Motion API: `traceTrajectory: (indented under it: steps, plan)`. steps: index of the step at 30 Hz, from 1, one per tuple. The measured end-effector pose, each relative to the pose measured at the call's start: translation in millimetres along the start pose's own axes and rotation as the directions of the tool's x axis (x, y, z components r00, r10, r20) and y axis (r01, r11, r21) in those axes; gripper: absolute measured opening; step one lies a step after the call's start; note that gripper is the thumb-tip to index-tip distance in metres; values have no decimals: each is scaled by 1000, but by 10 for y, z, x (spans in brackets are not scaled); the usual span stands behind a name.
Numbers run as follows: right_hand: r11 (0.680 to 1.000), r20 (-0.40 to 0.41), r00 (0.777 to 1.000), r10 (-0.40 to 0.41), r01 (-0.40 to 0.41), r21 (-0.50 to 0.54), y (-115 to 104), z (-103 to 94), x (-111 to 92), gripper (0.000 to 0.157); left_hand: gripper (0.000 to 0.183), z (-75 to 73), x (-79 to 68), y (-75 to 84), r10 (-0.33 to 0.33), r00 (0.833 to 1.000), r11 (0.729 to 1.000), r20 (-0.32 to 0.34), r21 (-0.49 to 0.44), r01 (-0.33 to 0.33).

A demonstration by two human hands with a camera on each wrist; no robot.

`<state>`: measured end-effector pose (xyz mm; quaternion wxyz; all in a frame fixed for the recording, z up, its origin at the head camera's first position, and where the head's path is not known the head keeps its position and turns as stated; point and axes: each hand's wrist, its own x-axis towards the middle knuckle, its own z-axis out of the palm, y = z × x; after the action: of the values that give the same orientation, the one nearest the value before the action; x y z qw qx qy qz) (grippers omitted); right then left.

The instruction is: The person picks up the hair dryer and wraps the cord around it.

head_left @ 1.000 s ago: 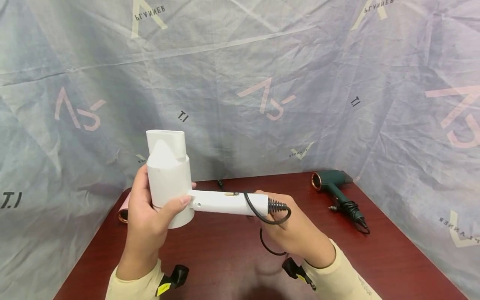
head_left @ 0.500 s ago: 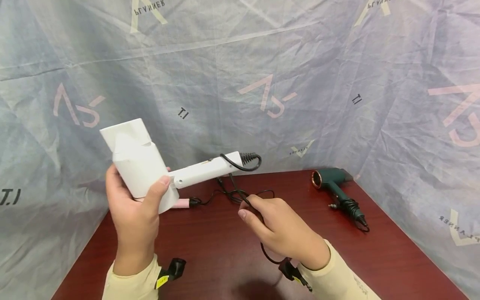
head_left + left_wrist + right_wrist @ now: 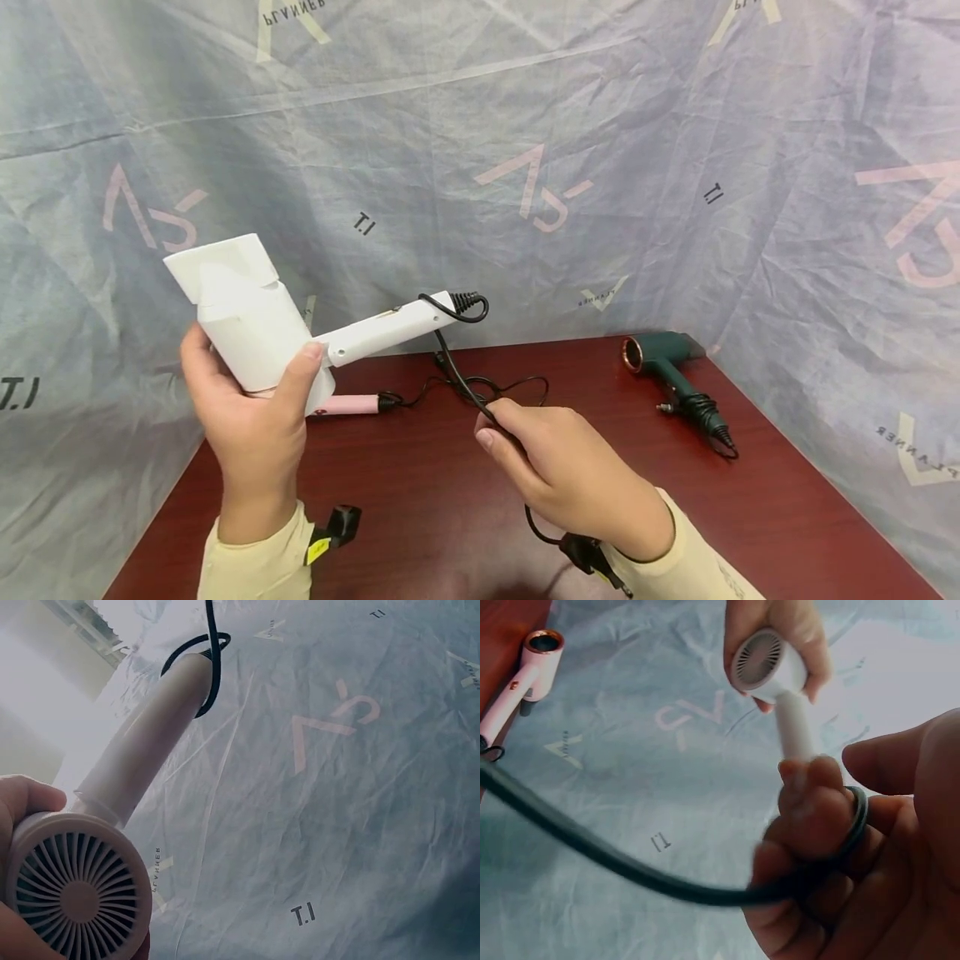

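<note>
A white hair dryer (image 3: 247,329) with a flat nozzle is held up at the left, tilted, its handle (image 3: 386,332) pointing right and slightly up. My left hand (image 3: 251,437) grips its body, thumb across the front near the handle joint. The slatted rear grille (image 3: 79,900) faces the left wrist camera. A black cord (image 3: 457,375) loops once at the handle's end and runs down to my right hand (image 3: 570,467), whose curled fingers hold it. In the right wrist view the cord (image 3: 667,889) passes through those fingers.
On the dark red table (image 3: 420,483) a pink hair dryer (image 3: 352,405) lies behind the left hand, partly hidden, its black cord (image 3: 480,387) loose at the back. A dark green hair dryer (image 3: 667,358), cord wrapped round its handle, lies at the right. Printed grey cloth (image 3: 480,167) encloses the table.
My left hand has moved left with the white hair dryer and tilted it, handle end rising. My right hand has come away from the handle and now holds the cord, which stretches between them.
</note>
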<state>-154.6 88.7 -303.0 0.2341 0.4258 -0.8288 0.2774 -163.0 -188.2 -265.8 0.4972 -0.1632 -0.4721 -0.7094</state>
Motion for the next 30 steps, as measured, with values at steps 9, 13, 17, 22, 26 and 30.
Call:
traceTrajectory:
  steps: [9,13,17,22,26,30]
  plan:
    - [994,-115,988,-101,95,-60,-24,-111,-3,11,90,-67,-58,-100,-50,990,953,132,302,8]
    - [990,-157,978,-135,128,-55,-6,-167,0,8,93,-76,-88,-89,-130,972,906,195,421,37]
    - [988,-186,970,-154,149,-40,15,-224,-2,7,96,-75,-111,-90,-171,950,892,263,451,36]
    - [985,-225,959,-171,169,-25,52,-280,5,11,99,-79,-121,-83,-189,919,894,346,447,16]
    - [982,-268,945,-186,190,-12,76,-311,22,12,99,-77,-125,-53,-184,896,892,403,451,-20]
    - [982,-289,941,-179,189,7,96,-331,31,12,100,-78,-123,-29,-178,871,891,459,451,-55]
